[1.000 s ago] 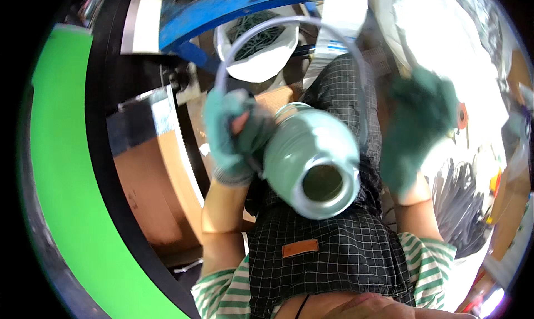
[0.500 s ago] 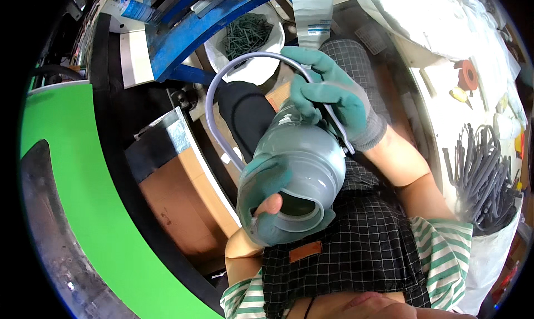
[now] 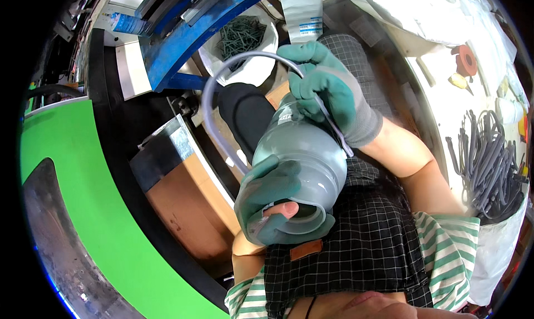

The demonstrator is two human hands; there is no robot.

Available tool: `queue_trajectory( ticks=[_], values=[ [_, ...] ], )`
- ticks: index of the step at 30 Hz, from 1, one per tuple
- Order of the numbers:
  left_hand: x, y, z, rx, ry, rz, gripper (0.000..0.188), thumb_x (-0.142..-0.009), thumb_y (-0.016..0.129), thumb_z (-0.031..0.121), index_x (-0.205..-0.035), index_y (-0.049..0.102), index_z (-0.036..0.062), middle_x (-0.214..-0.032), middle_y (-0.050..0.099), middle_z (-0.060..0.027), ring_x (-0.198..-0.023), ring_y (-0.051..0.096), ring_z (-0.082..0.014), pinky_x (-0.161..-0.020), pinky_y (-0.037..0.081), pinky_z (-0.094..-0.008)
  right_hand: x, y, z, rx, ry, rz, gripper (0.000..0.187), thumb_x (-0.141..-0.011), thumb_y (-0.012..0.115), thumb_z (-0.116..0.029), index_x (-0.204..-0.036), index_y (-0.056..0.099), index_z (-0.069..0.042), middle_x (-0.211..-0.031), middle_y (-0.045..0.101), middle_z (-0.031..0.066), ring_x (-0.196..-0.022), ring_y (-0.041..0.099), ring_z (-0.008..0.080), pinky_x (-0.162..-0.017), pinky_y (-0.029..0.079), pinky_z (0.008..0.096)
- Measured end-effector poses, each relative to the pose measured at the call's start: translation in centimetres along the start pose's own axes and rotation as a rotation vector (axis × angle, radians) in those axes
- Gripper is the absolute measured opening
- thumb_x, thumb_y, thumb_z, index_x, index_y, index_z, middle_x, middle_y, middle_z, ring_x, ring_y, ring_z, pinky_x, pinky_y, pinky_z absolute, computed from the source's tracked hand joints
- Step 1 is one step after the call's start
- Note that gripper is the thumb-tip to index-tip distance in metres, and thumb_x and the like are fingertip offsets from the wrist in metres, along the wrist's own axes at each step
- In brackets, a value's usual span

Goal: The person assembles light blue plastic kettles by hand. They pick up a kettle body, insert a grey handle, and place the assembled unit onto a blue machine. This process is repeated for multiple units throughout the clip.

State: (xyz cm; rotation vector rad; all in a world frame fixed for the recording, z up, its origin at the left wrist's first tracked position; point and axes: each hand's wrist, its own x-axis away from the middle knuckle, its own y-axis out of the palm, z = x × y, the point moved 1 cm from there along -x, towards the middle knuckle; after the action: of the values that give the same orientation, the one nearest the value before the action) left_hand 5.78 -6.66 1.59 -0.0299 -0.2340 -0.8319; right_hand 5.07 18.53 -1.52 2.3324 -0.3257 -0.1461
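Observation:
A translucent grey plastic bottle [image 3: 311,152] lies tilted across my lap, its wide round mouth toward me. My left hand [image 3: 264,202], in a green-coated glove, is wrapped round the neck end; a bare fingertip shows at the mouth's opening. From beside the bottle a long grey plastic strap [image 3: 209,110] arches up and over to the left. My right hand [image 3: 328,91], gloved in green and grey, pinches this strap above the bottle's far side. One end of the strap sticks out below that hand, by the bottle's right shoulder.
More dark grey straps [image 3: 489,171] stand bunched at the right, beside a white table [image 3: 434,105] with a red tape roll [image 3: 465,60]. Ahead, a white-lined bin [image 3: 268,52] holds green strips. An open cardboard box [image 3: 186,202] and a green-topped surface [image 3: 111,224] lie left.
My right hand's fingers have curled in more closely on the strap. The left hand's fingers have shifted slightly up the bottle, and the view has moved a little.

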Motion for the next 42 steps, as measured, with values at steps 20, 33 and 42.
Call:
queue_trajectory(
  ticks=[20, 33, 42],
  values=[
    [-5.8, -2.6, 5.7, -0.635, 0.970, 0.685, 0.096, -0.101, 0.051, 0.067, -0.163, 0.021, 0.0001, -0.164, 0.035, -0.0250, -0.152, 0.040, -0.0399, -0.122, 0.041, -0.0559, 8.6, -8.8, -9.0, -0.006, 0.040, 0.337, 0.047, -0.100, 0.068, -0.028, -0.136, 0.063, 0.003, -0.121, 0.072, 0.0143, -0.109, 0.070, 0.0210, -0.101, 0.056, 0.0348],
    [-9.2, -3.2, -2.2, -0.053, 0.392, 0.408, 0.034, -0.105, 0.055, 0.002, -0.139, 0.055, -0.0014, -0.136, 0.065, -0.0192, -0.118, 0.067, -0.0252, -0.108, 0.050, -0.0375, 13.5, -38.5, -36.7, -0.083, -0.861, 0.681, 0.045, -0.104, 0.063, -0.016, -0.145, 0.056, 0.000, -0.141, 0.062, 0.0176, -0.125, 0.061, 0.0332, -0.110, 0.052, 0.0459],
    [-11.2, -4.9, -9.2, 0.026, 0.194, 0.371, 0.027, -0.105, 0.060, 0.005, -0.130, 0.059, -0.0038, -0.125, 0.069, -0.0155, -0.111, 0.067, -0.0202, -0.101, 0.053, -0.0339, 13.1, -38.3, -28.2, 0.114, -0.835, 1.151, 0.034, -0.100, 0.069, -0.023, -0.129, 0.063, -0.005, -0.118, 0.069, 0.0134, -0.105, 0.071, 0.0287, -0.079, 0.060, 0.0363]
  ],
)
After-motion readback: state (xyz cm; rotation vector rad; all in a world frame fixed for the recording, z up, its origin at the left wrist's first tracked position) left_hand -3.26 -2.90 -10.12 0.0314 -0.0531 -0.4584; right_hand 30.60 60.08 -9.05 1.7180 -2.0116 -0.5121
